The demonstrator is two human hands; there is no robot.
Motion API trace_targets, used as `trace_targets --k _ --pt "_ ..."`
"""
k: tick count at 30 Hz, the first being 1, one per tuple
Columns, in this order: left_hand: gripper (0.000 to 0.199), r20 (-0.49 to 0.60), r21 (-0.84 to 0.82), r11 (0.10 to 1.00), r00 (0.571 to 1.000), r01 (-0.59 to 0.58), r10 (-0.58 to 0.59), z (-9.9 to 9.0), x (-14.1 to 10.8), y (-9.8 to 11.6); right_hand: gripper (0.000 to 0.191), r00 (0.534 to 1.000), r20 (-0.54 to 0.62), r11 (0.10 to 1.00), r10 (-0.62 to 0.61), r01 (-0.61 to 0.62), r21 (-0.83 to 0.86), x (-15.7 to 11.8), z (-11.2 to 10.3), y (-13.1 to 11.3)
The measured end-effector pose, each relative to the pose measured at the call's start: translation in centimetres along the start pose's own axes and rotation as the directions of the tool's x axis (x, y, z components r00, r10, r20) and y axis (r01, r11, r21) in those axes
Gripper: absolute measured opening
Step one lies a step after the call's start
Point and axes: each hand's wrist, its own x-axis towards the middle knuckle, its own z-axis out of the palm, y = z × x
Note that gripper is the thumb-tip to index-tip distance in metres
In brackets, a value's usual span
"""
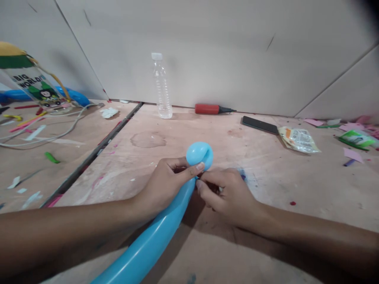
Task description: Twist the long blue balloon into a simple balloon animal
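- head view: the light-blue balloon slants from the near edge, left of centre, to the middle of the wooden table, its far end a round, folded bulb.
- the left hand is closed around the balloon just below the bulb, the thumb pressed against the bulb's near side.
- the right hand is just right of that neck, fingers curled, thumb and forefinger nearly together; i cannot tell whether they have hold of the small tip there.
- far, by the wall: an upright clear bottle, then a red pump on its side, nozzle to the right.
- farther right: a dark phone just beside a plastic packet, then pink paper scraps.
- far left: a printed pouch in front of a darker blue balloon, a white cable near it.
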Motion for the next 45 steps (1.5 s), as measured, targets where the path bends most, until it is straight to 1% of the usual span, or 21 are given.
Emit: trace_targets --k 2,4,5,7,9,11,13,15,17,20,23,24,26,29,31,34,37,38,42,43,45 --pt "0.018 -0.015 0.026 1.0 1.0 0.004 -0.004 -0.1 0.0 0.0 0.029 0.999 -0.006 0.998 0.038 -0.037 0.057 0.2 0.1 0.3" --pt "0.021 -0.039 0.052 0.999 0.999 0.01 -0.008 -0.2 0.1 -0.1 0.027 0.993 -0.002 0.983 0.121 -0.119 0.142 0.5 0.1 0.6" --pt "0.024 -0.048 0.061 0.998 0.999 0.002 0.001 -0.3 0.1 -0.1 0.027 0.987 -0.004 0.971 0.158 -0.154 0.18 0.6 0.0 0.8" --pt "0.028 -0.051 0.088 0.995 0.997 -0.056 0.06 -0.4 0.0 -0.1 0.027 0.978 0.002 0.949 0.209 -0.203 0.241 0.8 -0.3 1.1" --pt "0.03 -0.03 0.141 0.978 0.987 -0.151 0.157 -0.5 -0.1 -0.1 0.027 0.978 0.026 0.94 0.206 -0.205 0.272 0.9 -0.7 1.2" --pt "0.029 0.002 0.208 0.95 0.971 -0.232 0.237 -0.6 -0.3 0.1 0.026 0.985 0.073 0.944 0.159 -0.173 0.28 0.8 -1.3 1.4" --pt "0.027 0.043 0.233 0.935 0.963 -0.269 0.266 -0.6 -0.5 0.2 0.024 0.988 0.118 0.949 0.102 -0.132 0.286 0.8 -1.9 1.7" --pt "0.027 0.095 0.191 0.952 0.97 -0.238 0.224 -0.6 -0.6 0.2 0.02 0.987 0.149 0.947 0.062 -0.105 0.303 1.0 -2.3 2.3" --pt "0.026 0.18 0.092 0.986 0.976 -0.138 0.12 -0.6 -0.7 0.2 0.017 0.984 0.178 0.939 0.01 -0.07 0.336 1.2 -2.6 3.0" --pt "0.024 0.3 -0.018 1.0 0.954 0.022 -0.016 -0.6 -0.7 0.0 0.016 0.972 0.211 0.927 -0.103 0.017 0.374 1.6 -2.8 3.9" --pt "0.024 0.326 -0.01 0.996 0.941 0.094 -0.085 -0.8 -0.4 -0.1 0.016 0.963 0.172 0.938 -0.206 0.145 0.315 1.6 -3.0 4.2" --pt "0.025 0.321 0.004 0.994 0.942 0.105 -0.101 -0.9 -0.3 0.0 0.016 0.959 0.176 0.939 -0.222 0.162 0.303 1.5 -3.1 4.2" --pt "0.027 0.307 0.015 0.992 0.944 0.124 -0.123 -0.9 -0.2 0.0 0.018 0.956 0.224 0.939 -0.192 0.113 0.324 1.3 -3.2 3.8" --pt "0.031 0.287 -0.029 0.988 0.949 0.149 -0.134 -0.9 -0.1 0.1 0.021 0.95 0.302 0.93 -0.076 -0.042 0.364 1.2 -3.5 3.2" --pt "0.032 0.276 -0.06 0.986 0.952 0.153 -0.131 -0.8 0.0 0.2 0.02 0.945 0.327 0.912 -0.012 -0.124 0.391 1.3 -3.7 2.9" --pt "0.032 0.24 -0.033 0.99 0.963 0.135 -0.123 -0.7 0.0 0.2 0.019 0.936 0.348 0.862 0.062 -0.226 0.453 1.7 -4.3 2.9" --pt "0.031 0.201 0.002 0.994 0.973 0.112 -0.111 -0.6 0.0 0.1 0.035 0.943 0.317 0.804 0.102 -0.266 0.532 2.2 -4.9 3.1" --pt "0.03 0.191 0.002 0.995 0.976 0.105 -0.103 -0.6 0.0 0.1 0.034 0.941 0.318 0.787 0.114 -0.281 0.549 2.2 -4.9 3.1" --pt "0.027 0.182 0.012 0.995 0.978 0.097 -0.097 -0.7 0.1 -0.1 0.019 0.896 0.408 0.725 0.177 -0.399 0.562 1.7 -4.5 2.6" --pt "0.025 0.174 0.032 0.996 0.981 0.079 -0.084 -0.7 0.1 -0.2 0.018 0.896 0.41 0.729 0.171 -0.395 0.559 1.5 -4.3 2.3" --pt "0.02 0.14 0.086 0.996 0.99 0.013 -0.025 -0.8 0.3 -0.2 0.022 0.922 0.361 0.779 0.143 -0.33 0.534 1.2 -4.0 1.8"
